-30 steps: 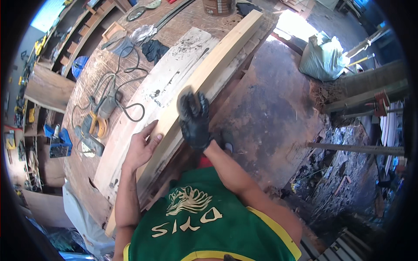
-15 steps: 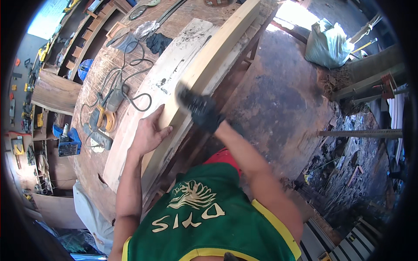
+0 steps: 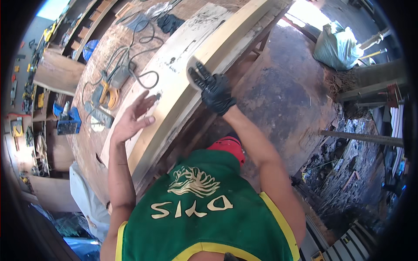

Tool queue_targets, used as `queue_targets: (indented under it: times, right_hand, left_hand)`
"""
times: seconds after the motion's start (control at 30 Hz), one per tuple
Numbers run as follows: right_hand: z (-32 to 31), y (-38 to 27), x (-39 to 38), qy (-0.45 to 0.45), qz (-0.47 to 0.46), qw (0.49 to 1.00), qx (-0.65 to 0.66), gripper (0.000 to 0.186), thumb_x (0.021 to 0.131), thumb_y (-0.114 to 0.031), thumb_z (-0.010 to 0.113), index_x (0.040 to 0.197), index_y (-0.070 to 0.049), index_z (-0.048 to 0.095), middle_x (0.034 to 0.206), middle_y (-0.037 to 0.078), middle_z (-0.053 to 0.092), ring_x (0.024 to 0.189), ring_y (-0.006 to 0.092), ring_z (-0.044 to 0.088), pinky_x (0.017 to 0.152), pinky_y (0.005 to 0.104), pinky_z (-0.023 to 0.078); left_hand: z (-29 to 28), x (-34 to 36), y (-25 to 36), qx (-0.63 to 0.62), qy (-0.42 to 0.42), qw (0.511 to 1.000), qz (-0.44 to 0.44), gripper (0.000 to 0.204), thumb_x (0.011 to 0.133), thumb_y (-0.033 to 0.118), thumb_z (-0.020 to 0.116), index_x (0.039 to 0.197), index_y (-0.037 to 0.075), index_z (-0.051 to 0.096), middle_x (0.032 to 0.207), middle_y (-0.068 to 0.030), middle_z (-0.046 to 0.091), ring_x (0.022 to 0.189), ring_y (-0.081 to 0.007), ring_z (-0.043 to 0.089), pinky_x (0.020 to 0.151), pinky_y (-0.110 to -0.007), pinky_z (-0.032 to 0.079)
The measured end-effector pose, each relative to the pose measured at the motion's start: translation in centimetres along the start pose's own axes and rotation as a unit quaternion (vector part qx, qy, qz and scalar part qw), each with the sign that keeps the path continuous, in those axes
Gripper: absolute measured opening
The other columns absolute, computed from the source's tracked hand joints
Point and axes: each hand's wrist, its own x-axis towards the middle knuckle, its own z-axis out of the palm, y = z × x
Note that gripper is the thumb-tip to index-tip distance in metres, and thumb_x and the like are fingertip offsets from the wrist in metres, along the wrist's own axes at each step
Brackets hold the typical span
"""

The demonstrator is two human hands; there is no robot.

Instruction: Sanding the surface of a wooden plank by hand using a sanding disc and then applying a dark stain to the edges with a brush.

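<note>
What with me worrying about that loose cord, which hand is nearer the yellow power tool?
Left. The left hand is a little right of the yellow power tool; the gloved right hand is farther right, partly over the pale beam.

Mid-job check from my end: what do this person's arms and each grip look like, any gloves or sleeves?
The right grip wears a black, creased glove ending at the wrist; the left grip has none. Both arms are bare of sleeves, as the green top is sleeveless, with yellow trim at the armholes.
</note>
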Motion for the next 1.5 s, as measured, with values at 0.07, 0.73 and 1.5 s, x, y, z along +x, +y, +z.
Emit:
queue_targets:
  times: [0.07, 0.73, 1.5]
  right_hand:
    - [0.2, -0.4, -0.3, 0.013, -0.008, 0.999, -0.038, 0.065, 0.091, -0.005, 0.05, 0.154, -0.023, 0.051, 0.161, 0.004, 0.047, 0.082, 0.0262, 0.066, 0.073, 0.0413, 0.054]
    - [2.9, -5.4, -1.8, -0.083, -0.069, 0.994, -0.021, 0.07, 0.087, -0.005, 0.054, 0.152, -0.031, 0.052, 0.159, 0.009, 0.048, 0.072, 0.0282, 0.059, 0.066, 0.0413, 0.052]
    - [6.4, -21.5, -7.4, -0.018, -0.154, 0.959, 0.238, 0.072, 0.086, -0.005, 0.056, 0.154, -0.027, 0.05, 0.153, 0.01, 0.054, 0.075, 0.0322, 0.065, 0.067, 0.0449, 0.053]
  left_hand:
    - [0.2, -1.2, -0.4, -0.004, 0.052, 0.998, 0.029, 0.093, 0.088, 0.027, 0.082, 0.16, -0.002, 0.03, 0.156, -0.0219, 0.047, 0.145, -0.0348, 0.045, 0.122, -0.046, 0.034]
    - [-0.8, -11.8, -6.2, 0.05, 0.177, 0.979, -0.086, 0.053, 0.106, 0.034, 0.06, 0.143, -0.004, 0.056, 0.12, -0.0161, 0.073, 0.112, -0.0184, 0.064, 0.103, -0.033, 0.047]
    - [0.4, -17.1, -8.6, 0.04, 0.233, 0.965, -0.11, 0.049, 0.108, 0.033, 0.053, 0.138, -0.006, 0.061, 0.128, -0.0153, 0.07, 0.121, -0.0224, 0.062, 0.111, -0.035, 0.043]
